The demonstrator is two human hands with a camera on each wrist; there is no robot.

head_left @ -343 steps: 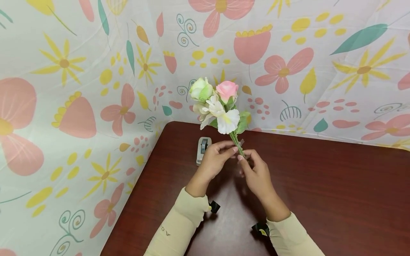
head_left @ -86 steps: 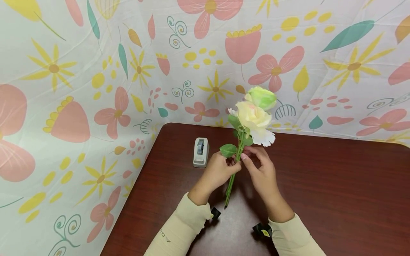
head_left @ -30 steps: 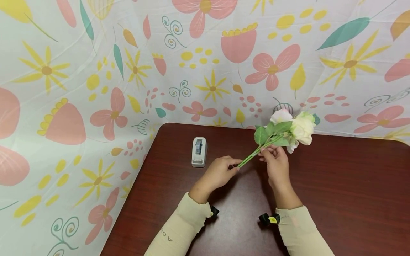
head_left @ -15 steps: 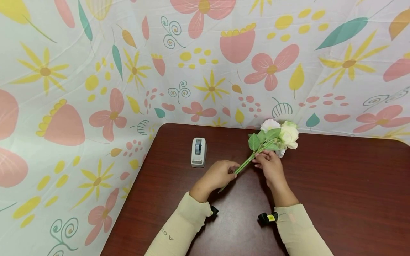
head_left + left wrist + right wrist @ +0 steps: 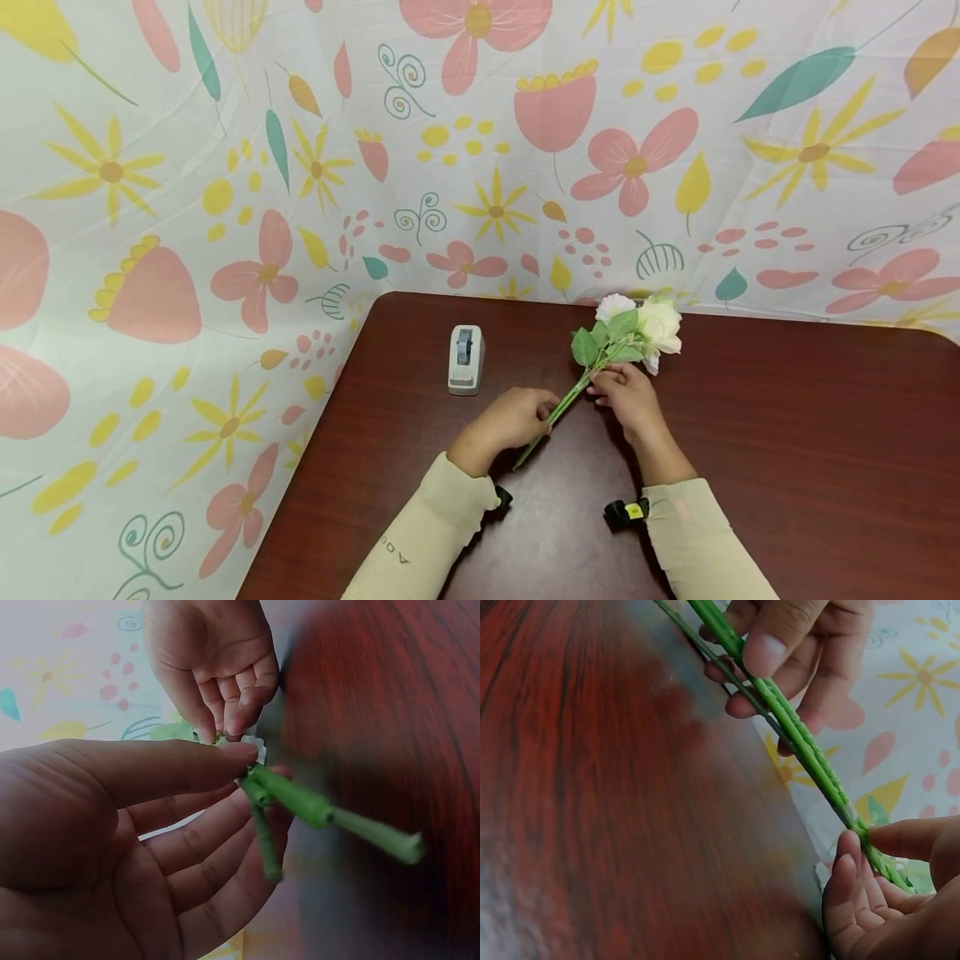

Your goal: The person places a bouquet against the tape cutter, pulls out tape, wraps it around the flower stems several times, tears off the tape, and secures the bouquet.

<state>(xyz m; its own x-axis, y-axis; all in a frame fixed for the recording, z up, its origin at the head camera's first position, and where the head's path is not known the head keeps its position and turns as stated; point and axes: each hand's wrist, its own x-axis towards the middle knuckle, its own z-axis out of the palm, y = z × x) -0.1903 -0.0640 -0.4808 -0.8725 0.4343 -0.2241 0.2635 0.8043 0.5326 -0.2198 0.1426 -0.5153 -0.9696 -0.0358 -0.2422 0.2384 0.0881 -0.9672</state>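
Observation:
A bunch of flowers slants low over the table in the head view, cream and white heads [image 5: 660, 327] at the upper right, green leaves [image 5: 583, 346] beneath them. Its bundled green stems [image 5: 572, 394] run down toward the lower left. My left hand [image 5: 513, 418] pinches the lower stems between thumb and fingers. Cut stem ends [image 5: 300, 802] stick out past that thumb in the left wrist view. Just below the leaves, my right hand [image 5: 630, 400] holds the stems with thumb and fingertips [image 5: 847, 847]. Whether the flowers touch the table cannot be told.
A white tape dispenser [image 5: 466, 360] stands on the dark red-brown table [image 5: 795, 433], left of the hands. Behind and to the left hangs a floral-printed cloth [image 5: 480, 167]. Black camera mounts [image 5: 625, 512] sit at both sleeve cuffs.
Upright 2.9 seconds ago, the flowers now slant to the right. Over the last second they came lower and toward me, and my left hand shifted up the stems, so their ends show below it.

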